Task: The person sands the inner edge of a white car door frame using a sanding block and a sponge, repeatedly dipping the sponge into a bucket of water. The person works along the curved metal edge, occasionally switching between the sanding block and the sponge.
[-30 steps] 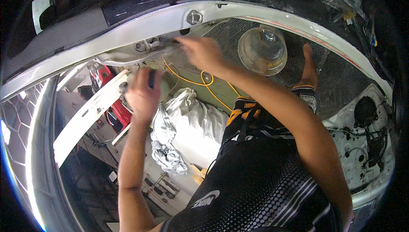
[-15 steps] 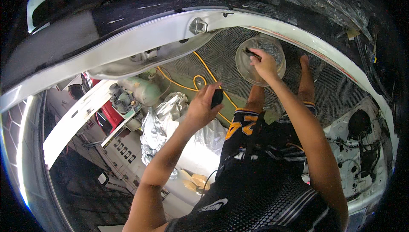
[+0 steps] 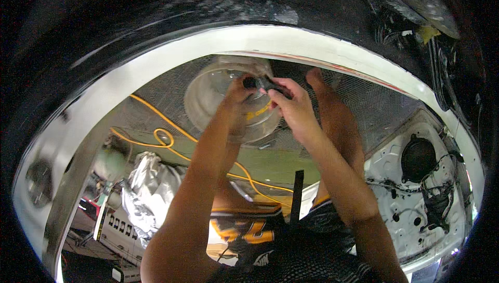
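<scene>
- The left hand (image 3: 243,89) has come across to the upper middle of the frame; half a second ago it was well apart from the other, left of the bucket. Its fingers are curled around a small black block (image 3: 249,82).
- The right hand (image 3: 287,97) is just beside it, its thumb and fingers pinched on a dark strip-like piece (image 3: 276,86). Whether the two pieces touch is too blurred to tell.
- Both pieces now show over the translucent round bucket (image 3: 196,101), upper centre; earlier only the right hand was there. So the hands appear to be working together at one spot.
- The view has swung too: the bucket sits further left in the frame, and the white curved body frame (image 3: 254,37) arches across the top.
- A yellow hose (image 3: 156,110) loops at centre left, above the crumpled silver sheet (image 3: 148,192).
</scene>
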Demonstrator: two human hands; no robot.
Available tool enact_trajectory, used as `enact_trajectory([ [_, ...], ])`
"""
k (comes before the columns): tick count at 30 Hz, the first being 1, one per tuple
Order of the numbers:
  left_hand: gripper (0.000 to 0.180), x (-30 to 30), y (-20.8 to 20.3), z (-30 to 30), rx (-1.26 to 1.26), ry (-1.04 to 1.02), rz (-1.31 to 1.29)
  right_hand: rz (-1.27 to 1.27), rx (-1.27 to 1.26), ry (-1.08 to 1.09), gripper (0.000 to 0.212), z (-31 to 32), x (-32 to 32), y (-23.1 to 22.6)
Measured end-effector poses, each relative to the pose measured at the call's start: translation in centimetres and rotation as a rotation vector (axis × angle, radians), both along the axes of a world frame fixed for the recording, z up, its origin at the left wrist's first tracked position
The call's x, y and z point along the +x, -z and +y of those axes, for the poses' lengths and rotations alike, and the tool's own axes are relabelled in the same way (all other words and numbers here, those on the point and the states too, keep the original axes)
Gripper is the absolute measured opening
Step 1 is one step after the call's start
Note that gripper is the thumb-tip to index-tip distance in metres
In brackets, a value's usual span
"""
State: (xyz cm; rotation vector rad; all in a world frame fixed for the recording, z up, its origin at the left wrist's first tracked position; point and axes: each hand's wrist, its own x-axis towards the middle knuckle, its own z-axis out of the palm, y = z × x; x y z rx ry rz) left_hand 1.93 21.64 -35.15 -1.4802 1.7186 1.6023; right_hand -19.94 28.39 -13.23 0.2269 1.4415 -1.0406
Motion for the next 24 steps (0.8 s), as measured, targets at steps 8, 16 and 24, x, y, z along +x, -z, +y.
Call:
enact_trajectory([
  [8, 0.045, -2.1, 5.6, 0.9, -0.017, -0.105, 0.012, 0.099, -0.117, -0.248, 0.034, -2.4, -1.3, 0.0],
  [16, 0.044, -2.6, -36.6, -4.3, 0.280, -0.364, 0.161, 0.370, -0.195, -0.168, 0.025, -4.1, 2.8, -8.5],
  [24, 0.027, -5.5, -72.8, -17.3, -1.014, 0.468, -0.148, 0.521, -1.064, 0.009, 0.031, -18.5, 9.5, -34.0],
])
